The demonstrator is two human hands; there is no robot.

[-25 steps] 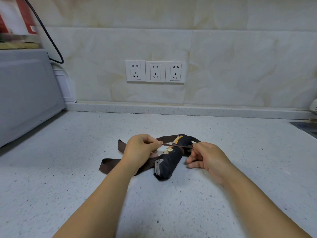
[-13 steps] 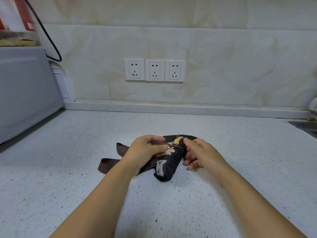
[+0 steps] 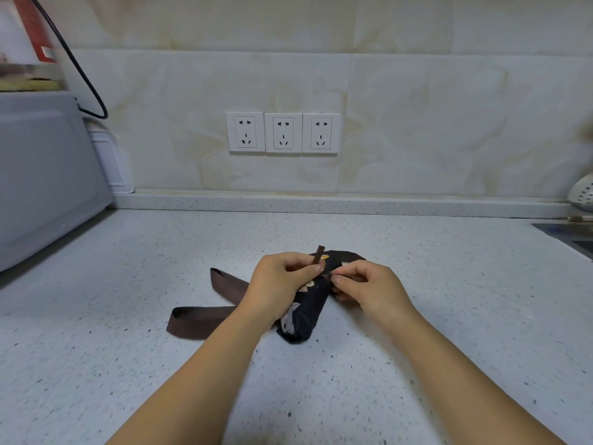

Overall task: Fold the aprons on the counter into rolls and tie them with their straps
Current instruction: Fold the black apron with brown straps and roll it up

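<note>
a speckled pale grey stone counter (image 3: 433,332) runs to a low upstand below a wall of glossy cream marble-look tiles (image 3: 449,117), where three white plastic wall sockets (image 3: 283,132) sit side by side. at far left stands a smooth grey boxy appliance (image 3: 41,175), with a thin black cable (image 3: 80,69) looping down behind it; at far right are the corner of a steel sink (image 3: 574,236) and a white perforated rounded object (image 3: 582,194), its contents out of sight. near the counter's middle lies a dark rolled apron with a printed pattern (image 3: 305,313), a soft tight cylinder angled away from the camera, with a wide brown woven strap (image 3: 202,319) trailing flat to its left. the left hand (image 3: 279,284) pinches a narrow brown tie strap (image 3: 318,254), whose end stands up above the fingers. the right hand (image 3: 369,287), fingers curled, pinches the roll's upper side just beside it.
</note>
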